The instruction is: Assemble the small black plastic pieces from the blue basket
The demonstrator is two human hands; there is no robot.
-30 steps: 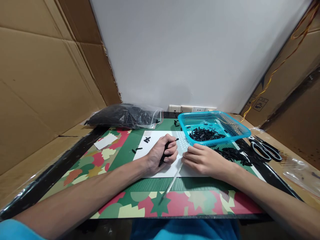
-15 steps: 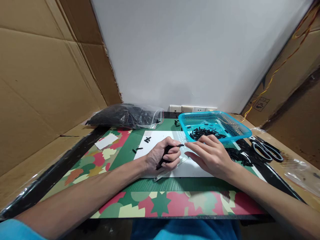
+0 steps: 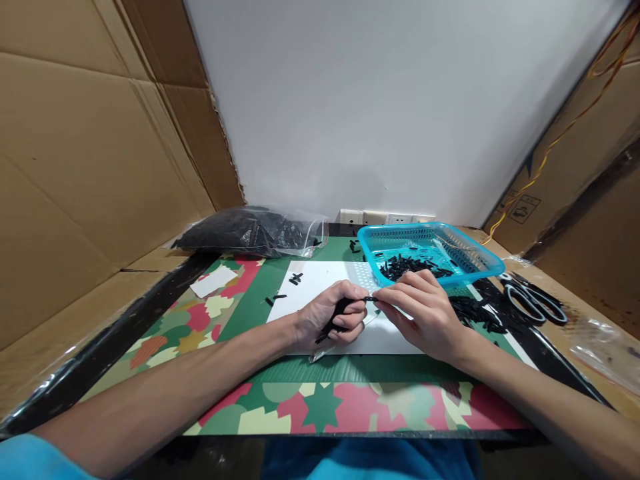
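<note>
I have one short black strip (image 3: pixel 371 299) bridging the two hands, above the white paper (image 3: pixel 390 339) that I'm using as my landmark. One end sits at the thumb of the left hand (image 3: pixel 320 311), whose fingers are clamped round a dark bundle (image 3: pixel 334 320) of what look like similar strips; the fingertips of the right hand (image 3: pixel 425 307) look pinched together on the other end. My main worry is the bundle: if the left fingers loosen to let one strip go, others could slide from the bottom of the fist and scatter over the paper. The right pinch could also slip, I judge, since so little of the strip shows. Under the left hand, a piece of clear plastic (image 3: pixel 316 356) pokes out at the paper's near edge and might get dragged along. Loose strips (image 3: pixel 296 278) lie on the paper's left part, where a drifting wrist could brush them off. Past the paper's far right stands the blue basket (image 3: pixel 400 233), near the right knuckles, so a careless lift might nudge it. Right of the paper I see a black pile (image 3: pixel 475 315), then scissors (image 3: pixel 525 303); beyond its far left lies a stuffed bag (image 3: pixel 240 230).
</note>
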